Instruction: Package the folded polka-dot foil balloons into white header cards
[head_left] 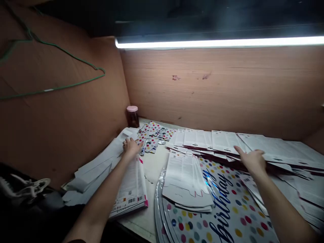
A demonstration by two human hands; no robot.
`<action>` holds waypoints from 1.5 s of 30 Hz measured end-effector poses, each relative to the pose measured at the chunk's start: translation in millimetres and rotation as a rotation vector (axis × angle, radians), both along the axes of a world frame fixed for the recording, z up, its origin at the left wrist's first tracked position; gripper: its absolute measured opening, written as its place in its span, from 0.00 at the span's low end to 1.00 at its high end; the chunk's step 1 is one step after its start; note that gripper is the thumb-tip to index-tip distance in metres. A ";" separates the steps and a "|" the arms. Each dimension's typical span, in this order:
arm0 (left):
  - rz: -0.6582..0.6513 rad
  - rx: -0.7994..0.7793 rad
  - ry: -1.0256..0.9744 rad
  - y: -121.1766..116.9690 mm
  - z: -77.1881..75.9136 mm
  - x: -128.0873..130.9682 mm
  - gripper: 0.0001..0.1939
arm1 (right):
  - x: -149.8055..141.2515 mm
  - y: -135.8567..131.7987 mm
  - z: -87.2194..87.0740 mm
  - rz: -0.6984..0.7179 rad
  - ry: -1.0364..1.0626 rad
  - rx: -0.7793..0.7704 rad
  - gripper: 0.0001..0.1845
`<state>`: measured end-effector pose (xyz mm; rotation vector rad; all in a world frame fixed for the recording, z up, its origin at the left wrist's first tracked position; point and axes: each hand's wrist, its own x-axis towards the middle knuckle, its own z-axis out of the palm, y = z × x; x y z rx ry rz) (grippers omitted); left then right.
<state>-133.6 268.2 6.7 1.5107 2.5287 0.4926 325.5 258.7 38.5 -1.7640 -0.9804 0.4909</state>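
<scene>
My left hand [131,147] reaches over the top of a stack of printed white cards [133,189], its thumb near small folded foil pieces with coloured dots [150,135]. Its fingers look apart, and I see nothing held in them. My right hand [253,160] is over the front edge of rows of white printed cards [225,141], thumb and fingers spread, with no object between them. Between my arms lie large round dotted foil balloons [235,209] marked "birthday". On them rests a small pile of white die-cut cards [186,182].
Loose white paper sheets [95,172] lie along the left wall. A dark jar with a pink lid [133,116] stands in the back corner. A green wire hanger [73,84] hangs at left, and a lit tube [215,43] runs across the top.
</scene>
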 end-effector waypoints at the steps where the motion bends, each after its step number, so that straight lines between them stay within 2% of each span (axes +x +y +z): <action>1: -0.045 -0.016 -0.005 -3.3 -2.8 8.6 0.23 | -5.4 -7.4 -7.9 -0.001 -0.062 -0.023 0.34; 3: -0.211 -0.065 -0.054 -13.6 -12.2 35.2 0.20 | -27.9 -27.0 -31.9 0.128 -0.142 -0.042 0.38; 4: -0.307 -0.094 -0.095 -19.5 -17.8 51.0 0.19 | -44.4 -38.2 -47.0 0.262 -0.212 -0.041 0.37; 6: -0.450 -0.122 -0.171 -31.4 -28.0 80.7 0.22 | -81.7 -61.7 -79.8 0.771 -0.518 0.005 0.38; 7: -0.489 -0.118 -0.202 -37.9 -31.9 92.1 0.24 | -98.8 -74.0 -95.9 0.941 -0.657 -0.006 0.43; 8: -0.511 -0.103 -0.230 -45.3 -34.8 100.1 0.26 | -112.7 -86.7 -110.9 1.051 -0.774 -0.026 0.48; 9: -0.521 -0.080 -0.259 -54.2 -36.8 104.4 0.28 | -122.3 -99.8 -124.2 1.102 -0.860 -0.038 0.53; 11: -0.527 -0.022 -0.333 -77.9 -39.3 103.5 0.30 | -127.8 -126.7 -145.4 1.104 -0.951 0.010 0.58; 14: -0.529 0.038 -0.482 -124.4 -43.9 91.5 0.26 | -111.7 -162.5 -161.4 1.112 -0.971 0.269 0.51; 16: -0.516 0.022 -0.585 -154.0 -47.8 87.4 0.23 | -97.1 -178.2 -159.3 1.132 -0.946 0.393 0.42; 18: -0.465 -0.019 -0.791 -175.2 -50.1 91.4 0.23 | -86.8 -186.1 -147.0 1.133 -0.901 0.429 0.39; 21: -0.389 -0.109 -1.334 -187.8 -48.9 110.8 0.26 | -82.6 -189.1 -119.0 1.138 -0.793 0.436 0.37; 23: -0.281 -0.148 -1.716 -187.6 -46.8 127.6 0.28 | -85.8 -192.3 -102.2 1.149 -0.719 0.428 0.35; 25: -0.049 -0.067 -1.931 -186.2 -45.4 142.4 0.27 | -92.3 -200.0 -90.0 1.050 -0.626 0.378 0.34; 27: 0.148 0.113 -1.957 -187.3 -45.6 152.3 0.25 | -101.6 -209.9 -82.5 0.856 -0.420 0.247 0.29; 28: 0.174 0.204 -1.944 -189.5 -46.3 155.3 0.26 | -107.2 -214.0 -80.2 0.760 -0.258 0.160 0.25; 30: 0.094 0.295 -1.933 -196.9 -49.0 158.1 0.27 | -120.1 -217.4 -78.2 0.633 0.156 -0.024 0.21; 32: -0.048 0.307 -1.901 -206.7 -53.0 158.4 0.28 | -133.5 -213.5 -79.3 0.571 0.583 -0.162 0.23; 35: -0.177 0.329 -1.773 -220.5 -60.1 157.2 0.27 | -149.8 -201.3 -83.5 0.533 1.027 -0.267 0.23; 37: -0.210 0.352 -1.692 -227.4 -64.1 155.4 0.25 | -157.3 -195.9 -84.7 0.565 1.161 -0.290 0.20; 40: -0.273 0.298 -1.695 -235.4 -67.9 147.5 0.24 | -166.6 -196.7 -81.4 0.631 1.227 -0.291 0.19; 43: -0.495 0.136 -1.707 -239.2 -69.1 128.9 0.28 | -177.5 -202.8 -74.6 0.621 1.254 -0.301 0.25; 44: -0.588 0.086 -1.699 -238.3 -68.8 121.1 0.33 | -182.1 -205.1 -72.3 0.620 1.278 -0.324 0.26; 45: -0.629 0.051 -1.685 -236.2 -68.0 113.4 0.39 | -187.5 -207.2 -70.2 0.630 1.310 -0.356 0.26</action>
